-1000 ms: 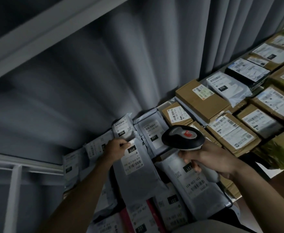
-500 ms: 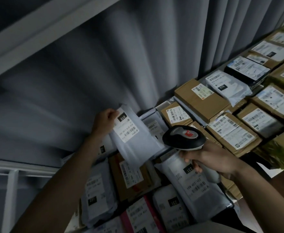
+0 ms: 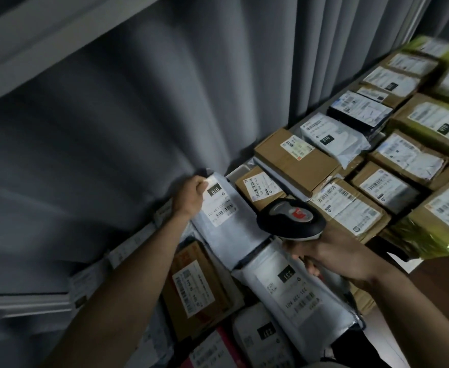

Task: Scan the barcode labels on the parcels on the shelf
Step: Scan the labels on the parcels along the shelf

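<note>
My left hand (image 3: 190,196) grips the top edge of a grey mailer bag (image 3: 228,229), whose white label marked 010 (image 3: 218,205) faces up. The bag lies across other parcels near the curtain. My right hand (image 3: 332,254) holds a black and white barcode scanner (image 3: 291,219) by its handle, its head hovering just right of the bag's label. A second grey mailer marked 231 (image 3: 295,290) lies below the scanner. Brown cardboard parcels (image 3: 295,160) with labels fill the shelf to the right.
A grey curtain (image 3: 138,102) hangs behind the parcels. A brown box with a white label (image 3: 194,290) lies under my left forearm. Yellow-green wrapped parcels (image 3: 430,235) sit at the right. A white shelf beam (image 3: 24,304) runs at the lower left.
My left hand lifted the 010 mailer from the pile and carried it up and to the right, laying it closer to the boxes. The scanner hand barely moved.
</note>
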